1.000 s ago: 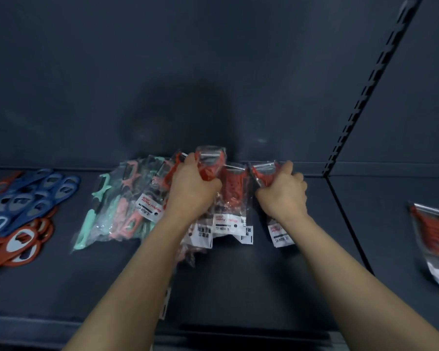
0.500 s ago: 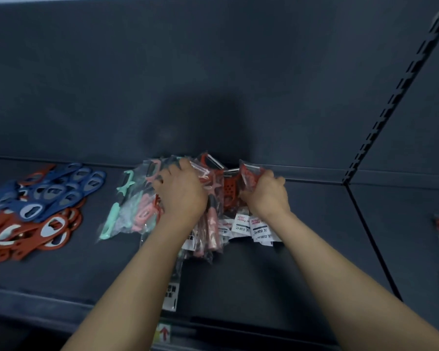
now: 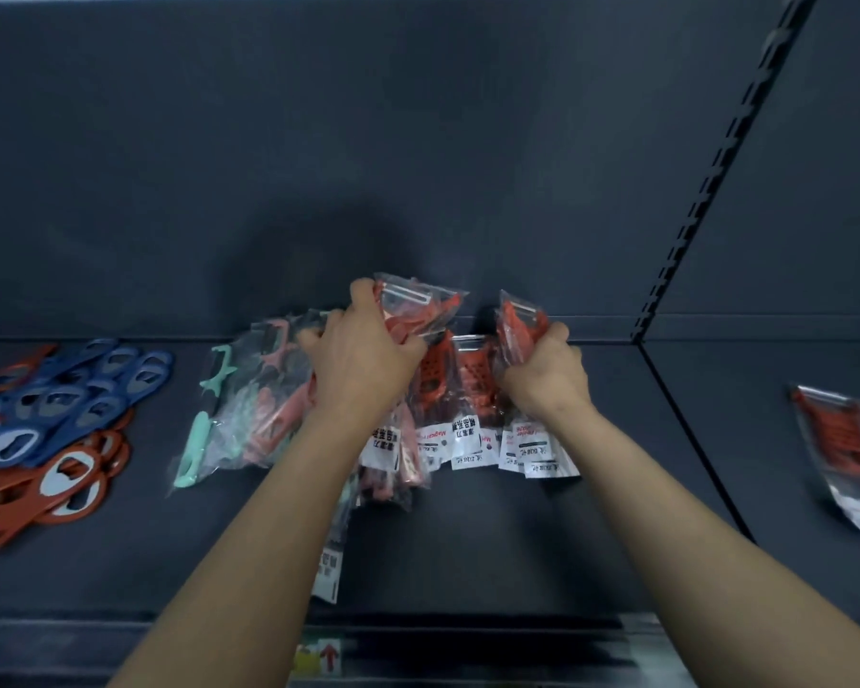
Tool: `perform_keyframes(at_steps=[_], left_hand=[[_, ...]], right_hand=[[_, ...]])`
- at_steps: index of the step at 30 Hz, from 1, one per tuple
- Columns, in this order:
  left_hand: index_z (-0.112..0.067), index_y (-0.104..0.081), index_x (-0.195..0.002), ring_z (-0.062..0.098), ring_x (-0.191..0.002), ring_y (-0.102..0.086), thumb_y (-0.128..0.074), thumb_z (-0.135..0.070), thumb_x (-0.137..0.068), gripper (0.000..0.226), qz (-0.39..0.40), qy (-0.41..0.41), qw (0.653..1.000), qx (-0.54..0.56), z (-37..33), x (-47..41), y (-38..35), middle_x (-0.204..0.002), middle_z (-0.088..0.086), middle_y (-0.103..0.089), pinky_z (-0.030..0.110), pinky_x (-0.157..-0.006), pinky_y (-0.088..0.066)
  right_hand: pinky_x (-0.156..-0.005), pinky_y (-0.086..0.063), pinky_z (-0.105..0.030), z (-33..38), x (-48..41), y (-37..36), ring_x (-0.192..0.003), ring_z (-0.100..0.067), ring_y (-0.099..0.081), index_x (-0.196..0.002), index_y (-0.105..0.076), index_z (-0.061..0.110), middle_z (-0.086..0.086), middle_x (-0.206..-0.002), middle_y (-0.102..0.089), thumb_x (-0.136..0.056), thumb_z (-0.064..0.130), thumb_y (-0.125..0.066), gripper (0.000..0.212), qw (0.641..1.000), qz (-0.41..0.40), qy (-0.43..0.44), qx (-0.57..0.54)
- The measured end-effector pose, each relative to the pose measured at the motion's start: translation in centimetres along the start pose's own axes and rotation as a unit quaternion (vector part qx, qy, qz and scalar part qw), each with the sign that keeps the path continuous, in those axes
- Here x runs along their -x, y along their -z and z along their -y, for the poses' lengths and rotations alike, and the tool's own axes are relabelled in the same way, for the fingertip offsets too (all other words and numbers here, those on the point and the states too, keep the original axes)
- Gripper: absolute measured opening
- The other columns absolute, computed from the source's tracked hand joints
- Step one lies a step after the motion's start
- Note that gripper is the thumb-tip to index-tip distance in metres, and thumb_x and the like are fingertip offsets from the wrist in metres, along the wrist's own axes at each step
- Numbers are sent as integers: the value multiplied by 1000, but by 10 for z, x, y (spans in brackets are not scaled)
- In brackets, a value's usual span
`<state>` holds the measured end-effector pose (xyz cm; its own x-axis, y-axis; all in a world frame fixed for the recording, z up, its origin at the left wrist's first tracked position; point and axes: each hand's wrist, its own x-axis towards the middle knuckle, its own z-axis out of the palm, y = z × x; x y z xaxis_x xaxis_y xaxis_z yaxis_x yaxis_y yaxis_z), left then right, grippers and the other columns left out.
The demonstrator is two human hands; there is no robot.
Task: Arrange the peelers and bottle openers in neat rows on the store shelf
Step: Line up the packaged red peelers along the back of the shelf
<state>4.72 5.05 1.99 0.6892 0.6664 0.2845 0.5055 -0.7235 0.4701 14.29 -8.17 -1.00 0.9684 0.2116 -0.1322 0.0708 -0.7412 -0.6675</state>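
Bagged red peelers (image 3: pixel 460 389) lie in a loose bunch at the middle of the dark shelf (image 3: pixel 492 538), white labels toward me. My left hand (image 3: pixel 363 357) grips a bagged red peeler (image 3: pixel 418 310) by its top, raised above the bunch. My right hand (image 3: pixel 547 372) grips another bagged red peeler (image 3: pixel 515 325) at the bunch's right side. Mint and pink bagged peelers (image 3: pixel 239 414) lie just left of my left hand. Blue and red bottle openers (image 3: pixel 51 424) are heaped at the far left.
One bagged red peeler (image 3: pixel 845 449) lies alone on the neighbouring shelf section to the right, past the slotted upright (image 3: pixel 691 230). A bag's label (image 3: pixel 329 573) lies near the front edge, under my left forearm. The dark back panel stands right behind the pile.
Both hands have lifted the tops of their bagged peelers up off the pile. My view has shifted a little, bringing the lone peeler on the right back into sight.
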Motion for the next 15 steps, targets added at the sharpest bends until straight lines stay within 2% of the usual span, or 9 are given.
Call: perform_keyframes(at_steps=[2, 4, 7, 10, 13, 15], left_hand=[[-16, -31, -130, 25, -83, -58, -62, -30, -80, 60, 29, -27, 999, 35, -6, 2, -3, -90, -1, -60, 39, -83, -41], [-15, -24, -138, 27, -88, -61, -63, -27, -82, 69, 61, -53, 995, 55, -12, 7, -10, -108, 6, -60, 36, -75, -48], [-5, -21, -141, 31, -102, -57, -62, -14, -82, 72, 103, -91, 989, 54, -21, 15, -22, -125, 14, -47, 37, -82, -45], [-1, -40, -123, 31, -99, -55, -65, -14, -78, 54, 135, -112, 984, 36, -29, 19, -32, -117, 14, -45, 34, -81, -42], [-3, -54, -107, 32, -96, -55, -65, -29, -74, 43, 141, -122, 982, 33, -37, 24, -42, -107, 13, -51, 38, -85, -44], [-4, -56, -101, 32, -97, -56, -62, -35, -74, 41, 137, -117, 982, 48, -45, 28, -47, -103, 12, -57, 40, -88, -44]], right_hand=[[-87, -49, -42, -3, 6, 4, -102, -37, -55, -130, -29, 8, -19, -122, -43, -83, 22, -68, 63, 1000, -9, 9, -16], [-84, -48, -41, -6, 12, 8, -102, -37, -55, -133, -27, 7, -19, -123, -43, -82, 19, -68, 66, 999, -24, 9, -20], [-80, -46, -38, -17, 17, 14, -102, -37, -55, -133, -28, 6, -19, -119, -49, -80, 10, -65, 65, 999, -50, -2, -15], [-77, -45, -34, -30, 25, 21, -98, -35, -56, -131, -30, 7, -17, -113, -55, -77, 7, -64, 65, 997, -77, -11, -15], [-83, -50, -40, -43, 33, 25, -99, -35, -56, -133, -29, 9, -16, -112, -56, -73, 7, -63, 69, 994, -106, -21, -27], [-84, -50, -44, -51, 38, 28, -99, -36, -56, -134, -29, 10, -16, -112, -56, -72, 8, -63, 71, 992, -118, -27, -32]])
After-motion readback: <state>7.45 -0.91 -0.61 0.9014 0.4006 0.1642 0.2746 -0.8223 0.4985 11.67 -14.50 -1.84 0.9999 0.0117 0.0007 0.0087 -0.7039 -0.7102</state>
